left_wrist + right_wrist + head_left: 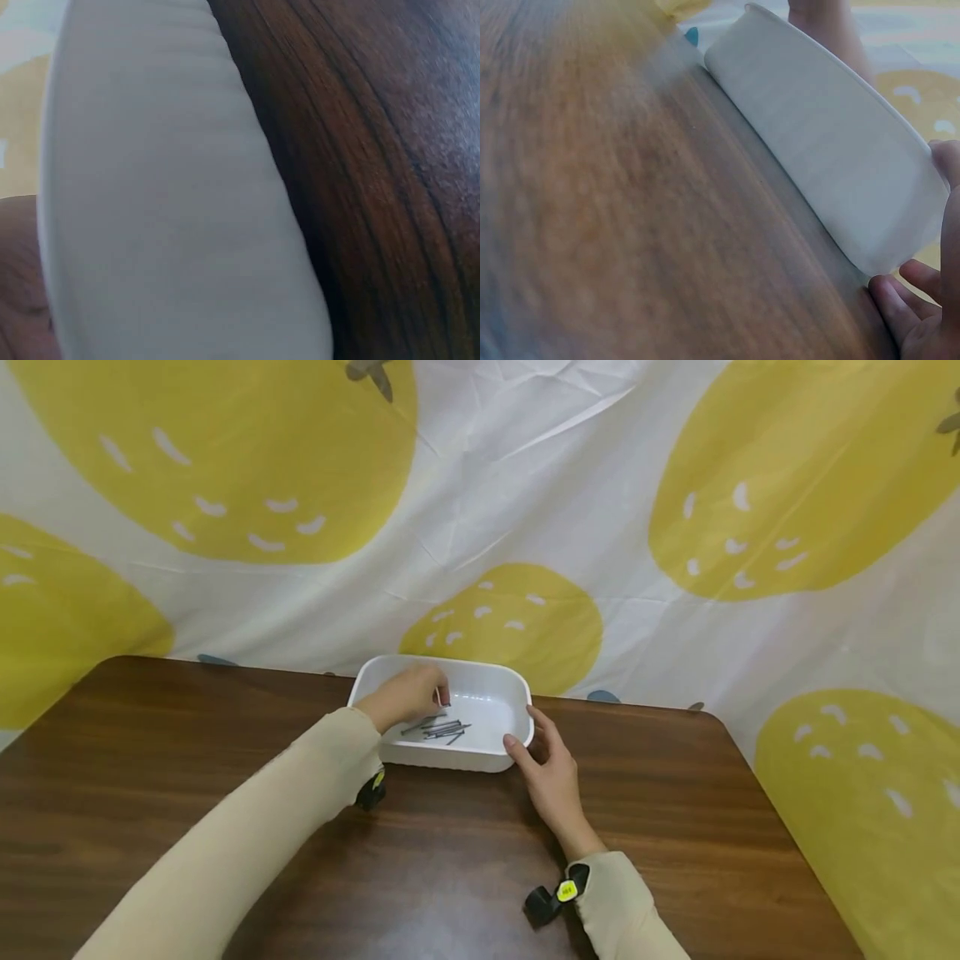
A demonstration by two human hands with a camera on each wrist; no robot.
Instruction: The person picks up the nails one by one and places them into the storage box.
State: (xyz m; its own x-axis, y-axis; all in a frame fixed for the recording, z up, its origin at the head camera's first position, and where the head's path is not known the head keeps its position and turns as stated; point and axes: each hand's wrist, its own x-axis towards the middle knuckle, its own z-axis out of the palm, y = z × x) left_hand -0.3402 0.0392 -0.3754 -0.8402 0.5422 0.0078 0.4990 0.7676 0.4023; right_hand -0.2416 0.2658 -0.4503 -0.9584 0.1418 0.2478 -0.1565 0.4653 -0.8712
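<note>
A white rectangular tray (450, 758) with raised walls stands at the far edge of the table. Several thin grey nails (446, 729) lie in a loose pile on its floor, left of the middle. My left hand (411, 692) reaches over the near wall into the tray, its fingertips bent down and pinching what looks like a nail, mostly hidden by the hand. At the right near corner my right hand (553, 775) grips the tray, thumb at the rim and fingers round the outer side. In the right wrist view, fingers (891, 301) touch the tray's lower corner.
The dark brown wooden table (420, 868) extends toward me and to both sides. Right behind the tray hangs a white cloth (300, 602) with large yellow fruit shapes. Each wrist wears a black strap camera (551, 897).
</note>
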